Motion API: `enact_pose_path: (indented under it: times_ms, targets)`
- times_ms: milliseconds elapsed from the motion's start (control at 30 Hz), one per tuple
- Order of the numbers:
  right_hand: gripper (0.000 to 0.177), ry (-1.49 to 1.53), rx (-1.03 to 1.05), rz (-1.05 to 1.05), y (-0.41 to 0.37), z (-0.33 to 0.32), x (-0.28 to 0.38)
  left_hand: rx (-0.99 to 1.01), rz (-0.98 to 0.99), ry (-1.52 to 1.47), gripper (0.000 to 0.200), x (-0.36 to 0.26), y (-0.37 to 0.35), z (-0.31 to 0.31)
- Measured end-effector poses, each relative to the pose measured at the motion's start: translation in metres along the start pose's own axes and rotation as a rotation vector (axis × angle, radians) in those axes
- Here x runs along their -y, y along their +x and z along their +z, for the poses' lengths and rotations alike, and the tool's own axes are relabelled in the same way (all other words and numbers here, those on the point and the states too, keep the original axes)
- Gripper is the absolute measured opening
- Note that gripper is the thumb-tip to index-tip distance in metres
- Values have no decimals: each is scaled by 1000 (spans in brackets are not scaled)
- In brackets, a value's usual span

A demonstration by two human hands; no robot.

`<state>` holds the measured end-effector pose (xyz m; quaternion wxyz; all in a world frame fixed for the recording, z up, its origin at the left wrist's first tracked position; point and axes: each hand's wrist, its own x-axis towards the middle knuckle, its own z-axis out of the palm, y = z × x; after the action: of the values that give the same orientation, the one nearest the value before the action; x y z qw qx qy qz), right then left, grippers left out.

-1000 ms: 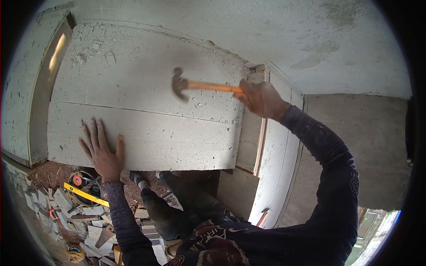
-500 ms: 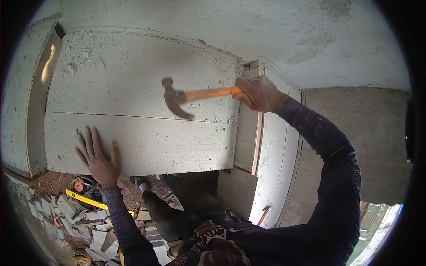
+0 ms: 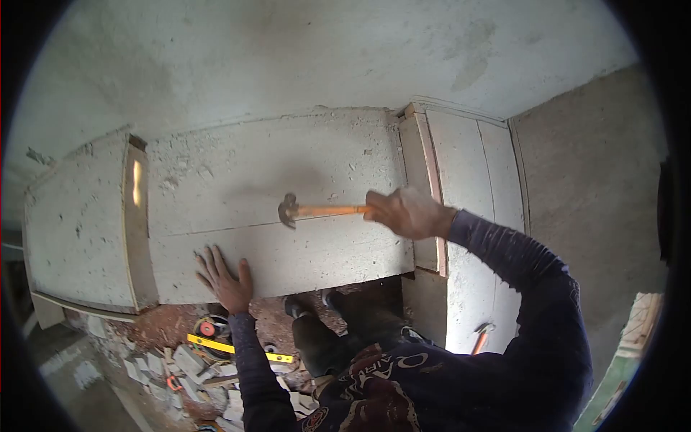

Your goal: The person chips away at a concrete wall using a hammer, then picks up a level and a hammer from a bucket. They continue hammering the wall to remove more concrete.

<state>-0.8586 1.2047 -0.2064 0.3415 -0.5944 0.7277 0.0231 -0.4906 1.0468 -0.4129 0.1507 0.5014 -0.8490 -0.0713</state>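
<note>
My right hand (image 3: 407, 212) is wrapped round the orange handle of a claw hammer (image 3: 327, 210). The dark head points left, over the pale slab (image 3: 324, 252) near a thin seam that runs across it. Against the front part of that slab my left hand (image 3: 227, 282) lies flat, its fingers spread and nothing in them. Small pits mark the slab's surface, and crumbs of debris (image 3: 173, 180) lie toward its back left.
Raised pale blocks flank the slab at left (image 3: 83, 216) and right (image 3: 468, 165). A plastered wall (image 3: 288, 57) rises behind. Below lie a yellow spirit level (image 3: 241, 349), broken pieces (image 3: 191, 363) and a round tool with a red centre (image 3: 208, 329). Another tool with an orange handle (image 3: 481, 338) rests at right.
The camera view has shifted, so the slab and both hands appear lower and the left hand farther right. The hammer has come down closer to the seam. The left hand stays flat on the slab.
</note>
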Motion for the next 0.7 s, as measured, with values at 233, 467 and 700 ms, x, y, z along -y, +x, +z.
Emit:
enact_pose_path:
  times_ms: [233,467,700]
  targets:
    - [33,416,-368,327,-68,154,33,97,39,-221,69,7,34,5]
    - [33,865,-599,710,-66,215,114,218,290,-495,26,-35,161,-15]
    - [32,955,-826,797,15,266,172,-423,1026,-718,22,-160,304,-150]
